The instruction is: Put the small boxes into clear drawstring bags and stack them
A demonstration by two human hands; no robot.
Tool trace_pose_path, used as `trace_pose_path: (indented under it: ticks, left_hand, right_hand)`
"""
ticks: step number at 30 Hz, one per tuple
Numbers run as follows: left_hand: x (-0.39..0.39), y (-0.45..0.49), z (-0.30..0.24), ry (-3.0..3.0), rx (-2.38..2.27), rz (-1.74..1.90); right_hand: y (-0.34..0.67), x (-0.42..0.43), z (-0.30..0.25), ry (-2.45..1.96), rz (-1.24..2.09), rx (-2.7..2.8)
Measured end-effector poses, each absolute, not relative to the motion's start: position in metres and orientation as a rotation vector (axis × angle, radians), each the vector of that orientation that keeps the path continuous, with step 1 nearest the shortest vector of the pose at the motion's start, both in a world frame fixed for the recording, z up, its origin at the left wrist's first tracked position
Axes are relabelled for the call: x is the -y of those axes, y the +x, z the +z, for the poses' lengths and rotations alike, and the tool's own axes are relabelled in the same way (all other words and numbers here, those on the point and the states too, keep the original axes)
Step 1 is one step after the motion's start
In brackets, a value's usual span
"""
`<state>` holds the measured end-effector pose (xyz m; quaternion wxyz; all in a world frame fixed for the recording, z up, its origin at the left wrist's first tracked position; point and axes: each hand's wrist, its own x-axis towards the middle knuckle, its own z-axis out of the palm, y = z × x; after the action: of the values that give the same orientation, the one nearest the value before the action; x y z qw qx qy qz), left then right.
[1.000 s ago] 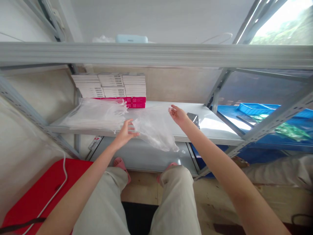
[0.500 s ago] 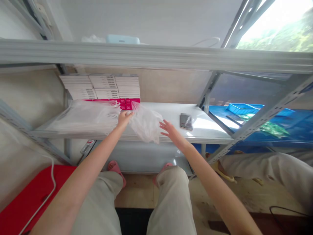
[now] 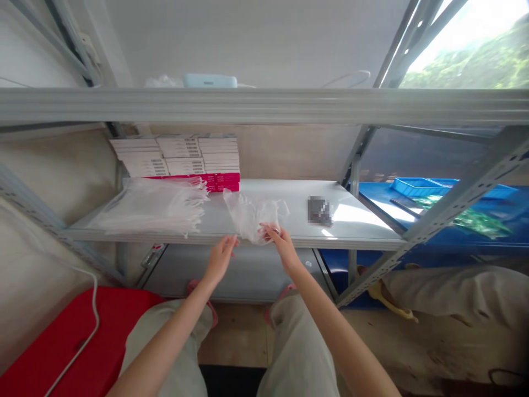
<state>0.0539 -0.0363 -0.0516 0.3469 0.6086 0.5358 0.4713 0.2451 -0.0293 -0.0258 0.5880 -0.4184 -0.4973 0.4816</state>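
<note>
A crumpled clear plastic bag lies on the middle shelf, part of it bunched near the front edge. My right hand grips that bag at its near right side, fingertips pressed into the film. Just in front of the shelf edge, my left hand is apart from the bag, its fingers loosely bent and holding nothing. To the left lies a flat stack of clear plastic bags with ragged right ends. Right of my hands, a dark, pixelated square item rests on the same shelf.
Stacked white boxes stand behind the bag pile, with pink boxes below them. The upper shelf beam crosses above. Blue trays and green packaging lie at right, near another person's leg. A red surface is at lower left.
My left hand has let go of the plastic bag and drawn back toward me. My right hand, formerly spread beside the bag, has moved left and taken hold of it. The bag now sits lower.
</note>
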Motion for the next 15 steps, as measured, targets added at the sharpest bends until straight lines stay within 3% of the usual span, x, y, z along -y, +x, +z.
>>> trace_pose_path:
  ticks: [2, 8, 15]
  left_hand:
    - [0.040, 0.058, -0.049, 1.609, -1.382, 1.118]
    - [0.025, 0.062, -0.032, 1.776, -1.504, 1.277]
    - [0.024, 0.061, -0.041, 1.331, -1.209, 1.323]
  right_hand:
    - [0.246, 0.035, -0.026, -0.985, 1.129, 1.169]
    - [0.250, 0.043, -0.026, -1.025, 1.145, 1.208]
    - [0.252, 0.041, -0.027, -1.008, 1.216, 1.199]
